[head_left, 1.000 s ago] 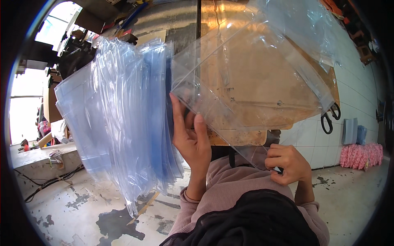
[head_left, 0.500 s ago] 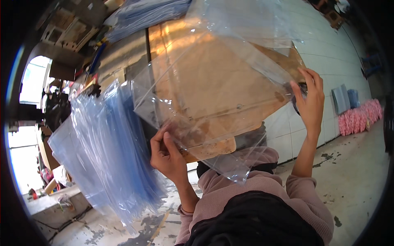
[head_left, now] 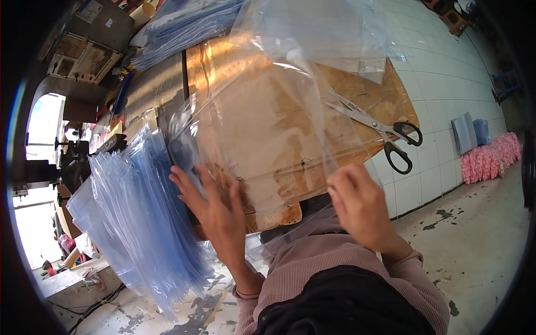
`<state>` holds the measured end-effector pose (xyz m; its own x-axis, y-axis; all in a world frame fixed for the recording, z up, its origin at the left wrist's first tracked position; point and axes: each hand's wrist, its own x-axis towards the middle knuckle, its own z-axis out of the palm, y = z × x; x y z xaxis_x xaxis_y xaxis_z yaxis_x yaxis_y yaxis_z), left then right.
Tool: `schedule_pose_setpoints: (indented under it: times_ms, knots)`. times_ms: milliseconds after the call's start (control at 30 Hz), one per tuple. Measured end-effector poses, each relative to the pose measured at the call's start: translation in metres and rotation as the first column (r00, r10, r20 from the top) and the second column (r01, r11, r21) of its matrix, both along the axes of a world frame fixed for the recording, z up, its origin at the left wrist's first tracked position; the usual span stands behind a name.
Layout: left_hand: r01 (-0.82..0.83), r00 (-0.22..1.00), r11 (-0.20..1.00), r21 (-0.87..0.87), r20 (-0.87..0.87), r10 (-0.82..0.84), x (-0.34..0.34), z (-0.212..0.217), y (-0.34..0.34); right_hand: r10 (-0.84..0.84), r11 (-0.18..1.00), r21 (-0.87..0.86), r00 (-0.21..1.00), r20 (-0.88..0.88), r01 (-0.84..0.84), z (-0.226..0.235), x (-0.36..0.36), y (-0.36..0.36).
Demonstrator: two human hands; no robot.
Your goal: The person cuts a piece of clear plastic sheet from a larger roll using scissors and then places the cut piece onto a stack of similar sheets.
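A clear plastic bag (head_left: 279, 111) lies spread over a worn brown board (head_left: 357, 92). My left hand (head_left: 215, 209) rests flat on the bag's near left edge, fingers spread. At the bag's near right edge, my right hand (head_left: 360, 206) presses down with the fingers together. A thick stack of bluish clear plastic bags (head_left: 134, 206) hangs off the board's left side, right beside my left hand. Black-handled scissors (head_left: 385, 134) lie on the board, beyond my right hand.
More folded plastic sheets (head_left: 184, 22) are heaped at the far end of the bench. Pink bundles (head_left: 491, 159) and blue-grey packs (head_left: 466, 131) sit on the floor by a white tiled wall. The concrete floor (head_left: 474, 240) is stained.
The bag was held up in the air; now it lies flat on the board. My right hand came down from the bag's upper corner to its near edge, and my left hand opened flat.
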<state>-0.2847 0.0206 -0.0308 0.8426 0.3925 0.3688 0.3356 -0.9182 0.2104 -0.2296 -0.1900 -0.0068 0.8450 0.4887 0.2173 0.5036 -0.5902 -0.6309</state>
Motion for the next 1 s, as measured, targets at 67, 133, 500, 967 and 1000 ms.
schedule_pose_setpoints:
  times_ms: [67,133,500,967,1000]
  knots:
    - [0.113,0.992,0.993,-0.045,-0.054,-0.115,0.004,0.015,-0.017,0.004,0.998,-0.058,1.000,0.022,-0.003,-0.005,-0.003,0.007]
    - [0.425,0.904,0.897,-0.123,0.016,-0.426,0.005,0.017,-0.019,0.023,0.998,-0.060,0.999,0.031,-0.021,-0.009,-0.004,0.010]
    - [0.654,0.711,0.729,-0.202,-0.167,-0.684,0.022,0.014,-0.030,0.194,0.981,-0.014,0.979,-0.056,-0.195,-0.015,-0.004,0.006]
    - [0.498,0.833,0.863,-0.080,-0.232,-0.502,0.031,0.004,-0.025,0.293,0.948,-0.114,0.955,-0.040,-0.296,-0.015,-0.001,0.005]
    - [0.477,0.846,0.875,-0.085,-0.224,-0.483,0.033,0.004,-0.026,0.325,0.935,-0.134,0.945,-0.046,-0.328,-0.013,0.000,0.004]
